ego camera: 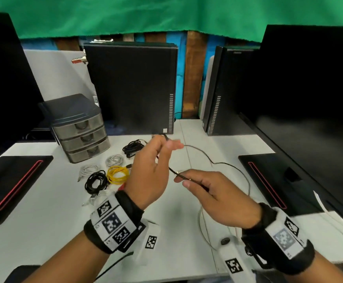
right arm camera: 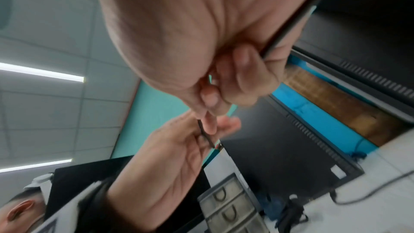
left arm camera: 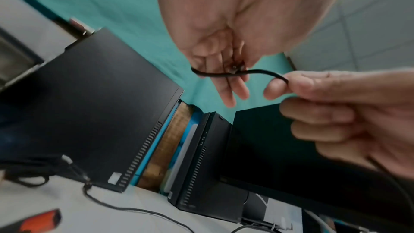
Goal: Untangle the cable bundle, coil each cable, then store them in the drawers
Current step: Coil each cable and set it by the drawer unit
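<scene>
Both hands up over the white desk (ego camera: 50, 211): left hand (ego camera: 149, 172) pinches a thin black cable (ego camera: 223, 163) near one end, right hand (ego camera: 213, 194) grips it further along, the rest trailing on the desk. Coiled cables (ego camera: 109, 172) lie beside the closed drawers (ego camera: 80, 131). Black computer towers (ego camera: 131, 86) behind, green cloth (ego camera: 166, 15) above.
</scene>
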The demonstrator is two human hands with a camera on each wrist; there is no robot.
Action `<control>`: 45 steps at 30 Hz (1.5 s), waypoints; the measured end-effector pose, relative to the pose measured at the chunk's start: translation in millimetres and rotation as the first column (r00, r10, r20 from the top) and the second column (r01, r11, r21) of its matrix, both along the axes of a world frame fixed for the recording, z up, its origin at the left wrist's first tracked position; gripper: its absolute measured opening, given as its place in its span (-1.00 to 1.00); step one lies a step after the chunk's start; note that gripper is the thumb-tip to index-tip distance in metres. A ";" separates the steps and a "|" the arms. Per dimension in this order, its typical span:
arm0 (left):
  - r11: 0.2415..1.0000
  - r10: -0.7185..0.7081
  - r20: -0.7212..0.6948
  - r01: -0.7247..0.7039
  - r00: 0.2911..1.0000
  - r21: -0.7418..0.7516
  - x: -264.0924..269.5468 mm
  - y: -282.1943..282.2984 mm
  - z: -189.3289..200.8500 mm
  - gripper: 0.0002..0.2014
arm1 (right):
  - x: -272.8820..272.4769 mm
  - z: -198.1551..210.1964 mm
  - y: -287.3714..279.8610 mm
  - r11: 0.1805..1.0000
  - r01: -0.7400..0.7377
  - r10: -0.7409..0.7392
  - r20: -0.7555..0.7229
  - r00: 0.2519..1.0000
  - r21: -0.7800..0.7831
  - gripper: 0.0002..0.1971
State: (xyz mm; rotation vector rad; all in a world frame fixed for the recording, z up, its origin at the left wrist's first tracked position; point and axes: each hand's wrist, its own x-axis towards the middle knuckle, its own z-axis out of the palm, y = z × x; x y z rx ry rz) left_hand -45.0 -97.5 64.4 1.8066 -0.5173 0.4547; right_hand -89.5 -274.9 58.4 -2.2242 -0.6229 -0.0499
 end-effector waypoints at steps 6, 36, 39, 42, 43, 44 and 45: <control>0.915 -0.144 0.076 0.103 0.987 0.391 -0.8 -1.9 -18.0 -0.73 | 13.0 17.2 -24.3 0.989 0.149 -0.140 0.264 0.954 -0.012 -0.86; 0.818 -0.571 -0.352 0.550 0.742 -0.169 -16.2 -5.7 4.3 -0.65 | 9.1 32.2 -36.1 0.973 0.179 -0.220 0.359 0.907 0.143 -0.89; 0.713 -0.696 -0.323 0.566 0.641 -0.414 -19.2 -1.8 17.8 -0.65 | 18.0 19.9 -36.5 0.942 0.233 -0.302 0.305 0.903 0.242 -0.77; 0.595 -0.742 -0.229 0.461 0.631 -0.658 -24.2 -1.9 33.8 -0.66 | 22.8 6.8 -31.6 0.954 0.233 -0.272 0.209 0.940 0.191 -0.75; 0.562 -0.728 -0.220 0.381 0.650 -0.734 -24.2 -3.6 37.1 -0.67 | 22.5 3.0 -29.2 0.965 0.224 -0.247 0.191 0.950 0.135 -0.75; 0.537 -0.706 -0.222 0.303 0.673 -0.787 -22.6 -4.6 38.9 -0.66 | 21.3 -0.8 -25.9 0.975 0.212 -0.219 0.177 0.959 0.062 -0.75; 0.524 -0.681 -0.227 0.246 0.697 -0.815 -20.3 -4.6 39.5 -0.64 | 19.4 -4.2 -21.8 0.982 0.191 -0.187 0.162 0.969 -0.009 -0.74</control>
